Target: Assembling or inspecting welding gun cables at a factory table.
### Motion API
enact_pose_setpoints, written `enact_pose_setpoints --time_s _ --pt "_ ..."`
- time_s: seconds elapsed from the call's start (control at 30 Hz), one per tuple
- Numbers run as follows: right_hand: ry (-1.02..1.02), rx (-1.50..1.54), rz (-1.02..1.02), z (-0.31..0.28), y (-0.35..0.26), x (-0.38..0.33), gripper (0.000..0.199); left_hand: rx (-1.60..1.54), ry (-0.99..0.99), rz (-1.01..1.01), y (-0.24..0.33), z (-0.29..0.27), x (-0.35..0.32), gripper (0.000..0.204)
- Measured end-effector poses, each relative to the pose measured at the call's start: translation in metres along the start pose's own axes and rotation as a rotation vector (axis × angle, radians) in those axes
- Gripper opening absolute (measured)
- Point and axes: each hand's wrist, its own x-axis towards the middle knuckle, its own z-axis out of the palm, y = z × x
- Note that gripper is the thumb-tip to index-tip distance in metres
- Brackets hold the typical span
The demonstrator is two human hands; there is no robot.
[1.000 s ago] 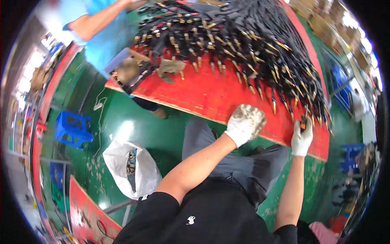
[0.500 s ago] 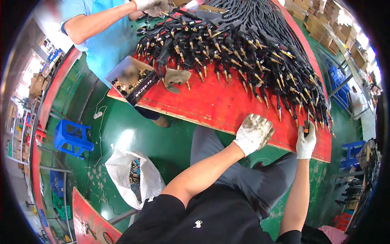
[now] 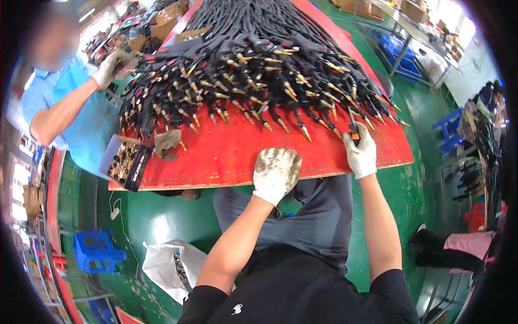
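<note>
My left hand (image 3: 277,171), in a white knit glove with a grimy back, rests at the near edge of the red table (image 3: 216,162). Its fingers are curled under, and whatever they may hold is hidden. On the right, my gloved right hand (image 3: 362,152) is closed around a small screwdriver-like tool (image 3: 354,132) with a black and orange handle. The thin metal shaft points away from me, toward the cable ends. Many black cables (image 3: 302,81) with brass-coloured tips lie in a wide heap just beyond both hands.
A co-worker in a light blue apron (image 3: 81,124) stands at the far left, a gloved hand over the cables. An open box (image 3: 123,162) of small brass parts and a brown glove (image 3: 167,143) lie at the left. Below stand a blue stool (image 3: 99,252) and a white sack (image 3: 175,264).
My view has turned, so the table and cables sit further left and squarer to me. Both my hands stay near the table's front edge. The co-worker's hands have moved apart.
</note>
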Motion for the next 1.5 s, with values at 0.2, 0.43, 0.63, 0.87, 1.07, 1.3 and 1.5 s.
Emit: enact_pose_setpoints --time_s 0.2,0.43,0.63,0.87,1.07,1.3,1.5 --pt "0.030 -0.033 0.007 -0.003 0.005 -0.006 0.039 0.018 -0.009 0.007 0.007 0.001 -0.002 0.017" --pt "0.022 0.032 -0.035 -0.001 0.010 0.004 0.048 -0.101 -0.083 -0.085 -0.013 0.004 0.001 0.024" --pt "0.084 0.001 -0.115 0.004 0.031 0.006 0.042 -0.260 -0.083 -0.139 -0.017 0.005 0.003 0.031" --pt "0.081 -0.019 -0.181 -0.001 0.018 0.003 0.044 -0.533 -0.036 -0.307 -0.026 -0.009 0.003 0.026" --pt "-0.004 -0.096 0.002 -0.001 0.012 -0.008 0.045 -0.501 -0.056 -0.172 -0.030 -0.006 -0.007 0.018" --pt "0.010 -0.106 -0.141 -0.010 -0.007 -0.032 0.036 -0.550 -0.076 -0.249 -0.024 -0.014 -0.012 0.017" --pt "-0.021 0.402 0.140 -0.021 0.004 -0.037 0.031 -0.652 -0.155 -0.340 -0.021 -0.011 0.005 0.014"
